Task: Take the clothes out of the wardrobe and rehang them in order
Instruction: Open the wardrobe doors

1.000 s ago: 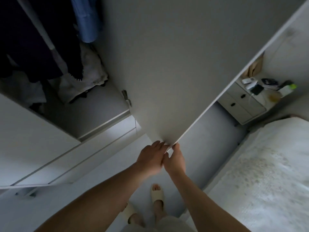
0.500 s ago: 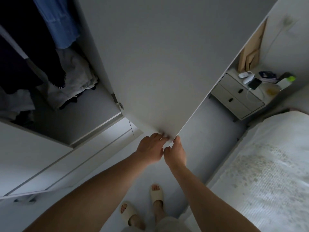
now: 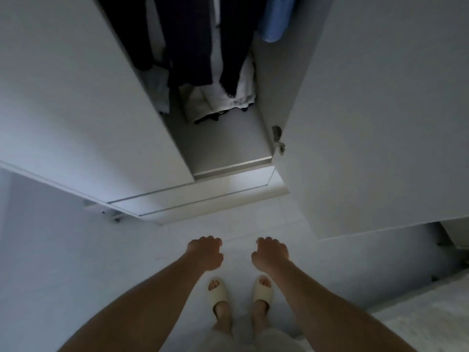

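Half a second earlier both hands gripped the lower corner of the right wardrobe door. At this moment the door stood swung wide to the right, and both hands had let go of it. The left hand and the right hand hung in front of the body above the floor, well apart from the door and from each other. The fingers of each hand were loosely curled with nothing between them; neither hand held or touched anything.

The wardrobe now lay open between the left door and the right door. The clothes remained inside:
- dark garments hung from above, their hems just over the wardrobe floor;
- a blue garment hung at the right edge of the opening;
- pale folded or heaped items rested on the wardrobe floor below the hanging pieces.

The hanging rail was out of view.

Judgement: the opening step was complete and access was clear. No garment had yet been removed. The next step would probably be a reach upward into the opening to lift out the first hanging piece.
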